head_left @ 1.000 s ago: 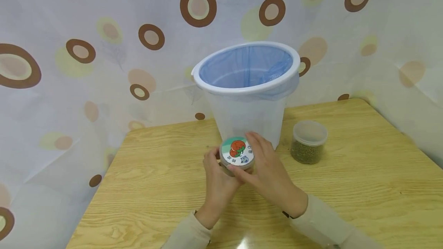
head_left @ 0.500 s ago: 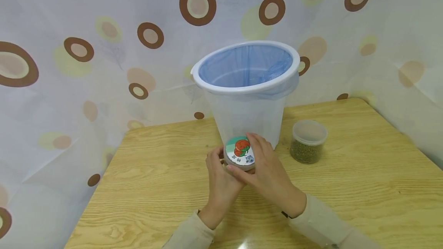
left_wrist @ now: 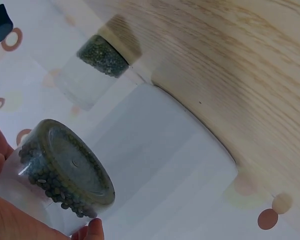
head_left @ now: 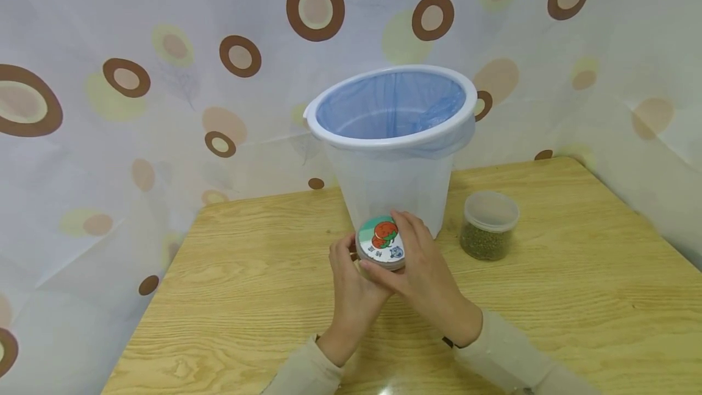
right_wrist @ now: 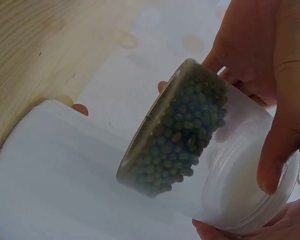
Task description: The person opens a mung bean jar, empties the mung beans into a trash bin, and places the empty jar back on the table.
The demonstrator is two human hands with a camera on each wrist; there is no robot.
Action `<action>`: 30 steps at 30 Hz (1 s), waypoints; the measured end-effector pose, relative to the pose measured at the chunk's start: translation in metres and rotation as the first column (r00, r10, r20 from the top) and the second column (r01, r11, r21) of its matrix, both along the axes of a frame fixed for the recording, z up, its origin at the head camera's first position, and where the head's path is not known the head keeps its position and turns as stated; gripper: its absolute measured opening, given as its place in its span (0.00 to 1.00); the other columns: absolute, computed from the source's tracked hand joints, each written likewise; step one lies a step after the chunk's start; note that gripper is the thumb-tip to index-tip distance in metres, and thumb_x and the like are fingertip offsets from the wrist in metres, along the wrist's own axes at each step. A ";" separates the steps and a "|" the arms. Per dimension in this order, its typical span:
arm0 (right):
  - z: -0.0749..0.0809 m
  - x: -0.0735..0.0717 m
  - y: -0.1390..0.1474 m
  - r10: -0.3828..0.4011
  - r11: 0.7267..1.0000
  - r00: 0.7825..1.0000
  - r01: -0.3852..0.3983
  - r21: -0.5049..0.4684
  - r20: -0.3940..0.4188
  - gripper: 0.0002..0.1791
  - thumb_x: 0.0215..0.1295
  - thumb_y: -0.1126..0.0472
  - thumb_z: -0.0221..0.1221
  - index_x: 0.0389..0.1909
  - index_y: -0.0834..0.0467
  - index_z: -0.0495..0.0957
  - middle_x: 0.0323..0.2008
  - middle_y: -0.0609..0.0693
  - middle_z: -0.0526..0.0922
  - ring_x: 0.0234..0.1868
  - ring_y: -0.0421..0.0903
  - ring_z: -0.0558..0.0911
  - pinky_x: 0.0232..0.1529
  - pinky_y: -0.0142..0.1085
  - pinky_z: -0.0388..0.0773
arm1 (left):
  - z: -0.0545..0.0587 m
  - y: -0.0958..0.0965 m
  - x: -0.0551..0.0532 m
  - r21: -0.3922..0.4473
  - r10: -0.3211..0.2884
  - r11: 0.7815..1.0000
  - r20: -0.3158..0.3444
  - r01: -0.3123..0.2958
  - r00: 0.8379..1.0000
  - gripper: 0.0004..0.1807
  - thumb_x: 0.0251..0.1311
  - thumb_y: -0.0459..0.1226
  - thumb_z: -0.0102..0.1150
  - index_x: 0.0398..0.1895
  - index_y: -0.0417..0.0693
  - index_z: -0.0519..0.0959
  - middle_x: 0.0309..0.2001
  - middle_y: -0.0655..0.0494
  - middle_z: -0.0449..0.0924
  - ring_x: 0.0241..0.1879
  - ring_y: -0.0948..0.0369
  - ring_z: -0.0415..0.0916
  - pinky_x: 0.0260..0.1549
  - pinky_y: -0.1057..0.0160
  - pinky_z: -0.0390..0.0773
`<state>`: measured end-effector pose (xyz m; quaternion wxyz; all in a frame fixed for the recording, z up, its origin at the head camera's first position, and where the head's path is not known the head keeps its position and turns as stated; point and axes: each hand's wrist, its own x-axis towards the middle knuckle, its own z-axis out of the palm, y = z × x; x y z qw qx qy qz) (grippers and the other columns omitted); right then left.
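Observation:
Both hands hold a clear plastic jar (head_left: 382, 241) in front of the bin, its round lid label showing red fruit. My left hand (head_left: 353, 306) grips the jar's body from the left and below. Across the lid's right side, my right hand (head_left: 430, 273) grips with its thumb at the near rim and fingers at the far rim. Green beans (right_wrist: 177, 132) fill the bottom part of the jar in the right wrist view. From the left wrist view, the tilted jar's base (left_wrist: 80, 165) faces the camera.
Behind the hands stands a white bin (head_left: 392, 185) with a blue bag liner (head_left: 378, 102) folded over its rim. A second lidded jar (head_left: 487, 239), partly filled with green beans, sits to its right on the wooden table (head_left: 247, 297). A patterned sheet (head_left: 181, 17) hangs behind.
The jar and my left hand have shifted slightly right, so my right hand's fingers cover more of the label. The bin and the second jar stay put.

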<state>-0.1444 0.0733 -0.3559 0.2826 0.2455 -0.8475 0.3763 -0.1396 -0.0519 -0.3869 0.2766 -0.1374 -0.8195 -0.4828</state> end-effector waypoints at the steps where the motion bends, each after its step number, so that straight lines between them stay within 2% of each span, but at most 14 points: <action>1: 0.000 0.000 0.000 0.000 1.000 1.000 0.000 -0.002 -0.004 0.46 0.52 0.48 0.70 0.63 0.73 0.62 0.59 0.65 0.68 0.57 0.58 0.72 0.53 0.50 0.75 | 0.000 0.000 0.000 0.002 -0.004 1.000 0.002 0.004 1.000 0.40 0.43 0.38 0.76 0.56 0.39 0.61 0.51 0.49 0.64 0.49 0.56 0.64 0.44 0.60 0.71; 15: 0.004 0.003 0.000 -0.020 1.000 0.998 0.020 0.002 0.055 0.48 0.52 0.48 0.71 0.65 0.71 0.61 0.61 0.65 0.66 0.60 0.58 0.69 0.55 0.50 0.74 | 0.002 0.003 0.001 -0.033 -0.058 0.997 0.134 0.063 0.989 0.44 0.41 0.35 0.77 0.59 0.37 0.60 0.54 0.45 0.64 0.52 0.54 0.62 0.47 0.57 0.71; 23: 0.002 0.002 0.000 0.002 1.000 1.000 -0.002 -0.003 0.006 0.47 0.51 0.49 0.71 0.64 0.71 0.62 0.60 0.64 0.67 0.59 0.57 0.70 0.55 0.49 0.73 | 0.002 0.002 0.001 -0.032 -0.063 0.997 0.151 0.069 0.987 0.46 0.40 0.36 0.77 0.61 0.36 0.59 0.55 0.45 0.63 0.52 0.54 0.63 0.48 0.56 0.72; 30: 0.000 0.001 0.001 0.026 1.000 0.999 -0.025 0.012 -0.047 0.47 0.51 0.48 0.71 0.64 0.71 0.62 0.60 0.64 0.67 0.59 0.58 0.71 0.56 0.50 0.73 | 0.003 0.002 0.003 0.005 -0.063 0.998 0.175 0.063 0.982 0.46 0.41 0.36 0.77 0.62 0.37 0.59 0.55 0.46 0.63 0.52 0.54 0.64 0.49 0.56 0.73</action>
